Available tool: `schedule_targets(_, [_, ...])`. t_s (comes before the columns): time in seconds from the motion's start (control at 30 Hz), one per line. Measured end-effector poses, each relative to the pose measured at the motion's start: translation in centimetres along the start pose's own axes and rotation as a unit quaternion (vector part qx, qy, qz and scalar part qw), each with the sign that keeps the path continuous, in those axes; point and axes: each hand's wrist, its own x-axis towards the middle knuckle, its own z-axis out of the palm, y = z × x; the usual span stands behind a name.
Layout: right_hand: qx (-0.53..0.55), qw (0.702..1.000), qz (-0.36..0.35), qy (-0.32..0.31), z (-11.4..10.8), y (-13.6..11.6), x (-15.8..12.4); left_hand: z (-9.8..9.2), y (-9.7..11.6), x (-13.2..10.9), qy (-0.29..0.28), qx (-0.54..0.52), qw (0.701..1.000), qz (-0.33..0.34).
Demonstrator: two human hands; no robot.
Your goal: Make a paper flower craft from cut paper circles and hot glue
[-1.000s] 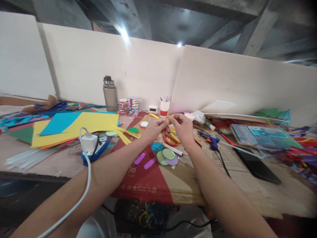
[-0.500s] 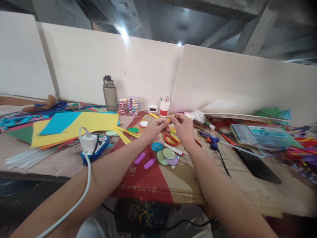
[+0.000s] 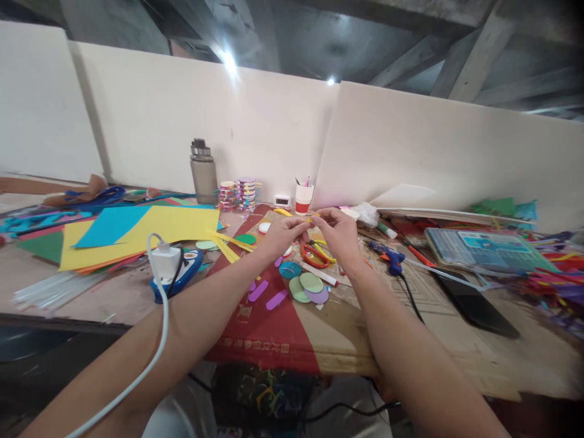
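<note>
Above the middle of the table, my left hand (image 3: 285, 236) and my right hand (image 3: 336, 231) meet fingertip to fingertip. Both pinch a small yellow piece (image 3: 311, 219), perhaps paper, mostly covered by the fingers. Below them lie orange-handled scissors (image 3: 317, 255) and a blue disc (image 3: 290, 270). Pale green discs (image 3: 311, 282) and a lilac disc (image 3: 318, 295) overlap nearer to me. Two purple strips (image 3: 276, 299) rest on the red part of the cardboard. Yellow strips (image 3: 224, 246) lie left of my left hand.
A bottle (image 3: 204, 173), stacked coloured discs (image 3: 246, 194) and a paper cup (image 3: 303, 199) stand along the back. A blue glue gun (image 3: 393, 261), black phone (image 3: 474, 304) and plastic case (image 3: 483, 248) lie right. A power strip (image 3: 188, 271) with a white cable (image 3: 159, 347) is left.
My fingers have shifted slightly around the yellow piece, and both hands still hold it. The view has moved very little; the things on the table stay in place.
</note>
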Motion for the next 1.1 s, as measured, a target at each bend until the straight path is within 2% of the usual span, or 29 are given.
schedule_targets(0.2, [-0.028, 1.0, -0.004, 0.009, -0.2, 0.3, 0.2, -1.2, -0.2, 0.8, -0.02, 0.047, 0.999, 0.005])
schedule_targets(0.3, [-0.031, 0.999, 0.009, 0.021, -0.3, 0.1, 0.2, -1.9, -0.3, 0.9, 0.007, 0.036, 0.999, 0.007])
schedule_targets(0.43, [-0.019, 0.999, 0.031, 0.025, -0.4, 0.0, 0.3, -2.6, -0.5, 1.0, 0.06, -0.032, 0.998, -0.013])
schedule_targets(0.63, [-0.007, 0.997, 0.069, 0.014, -0.3, 0.3, 0.4, -2.6, -0.2, 1.0, 0.091, -0.201, 0.973, -0.071])
schedule_targets(0.83, [0.002, 0.993, 0.099, -0.064, 0.4, -0.2, 0.0, -2.5, 0.3, 1.0, 0.113, -0.306, 0.941, -0.083])
schedule_targets(0.97, [-0.006, 0.987, 0.109, -0.118, 1.0, 0.2, -0.4, -2.1, 0.4, 0.9, 0.129, -0.303, 0.942, -0.066])
schedule_targets(1.1, [0.005, 0.987, 0.098, -0.124, 1.5, 1.1, -0.5, -1.8, 0.9, 0.7, 0.116, -0.293, 0.946, -0.069])
